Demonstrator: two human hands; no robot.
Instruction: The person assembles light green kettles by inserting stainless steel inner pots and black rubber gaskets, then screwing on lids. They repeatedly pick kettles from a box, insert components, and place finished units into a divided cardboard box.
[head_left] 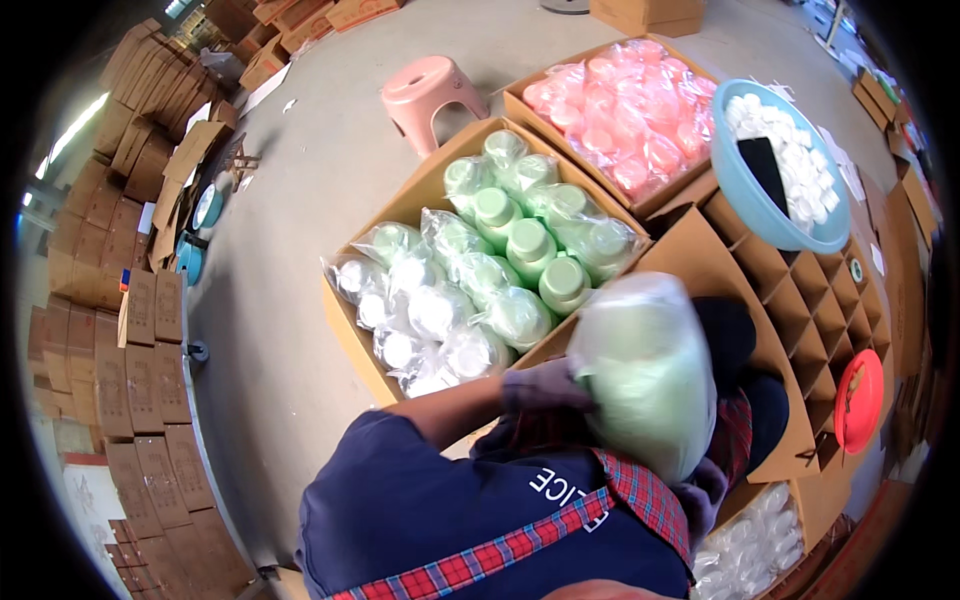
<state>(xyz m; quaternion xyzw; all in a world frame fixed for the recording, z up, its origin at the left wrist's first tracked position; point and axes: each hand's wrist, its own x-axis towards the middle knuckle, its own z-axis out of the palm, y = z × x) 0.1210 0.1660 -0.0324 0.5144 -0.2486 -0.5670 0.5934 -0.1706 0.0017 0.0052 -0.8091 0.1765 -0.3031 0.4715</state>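
Observation:
A pale green bottle in a clear plastic bag is held up in front of my body, slightly blurred. My left hand, in a greyish-purple glove, grips its left side. Close to its lower right edge is my right hand, gloved too, with its fingers hidden behind the bottle and my body. Just beyond, an open carton holds several upright bagged bottles, green towards the back and white-looking at the front left.
Behind stand a carton of bagged pink bottles and a pink stool. At right, a blue basin with white pieces and a black phone rests over a divided carton, near a red dish. Stacked cartons line the left.

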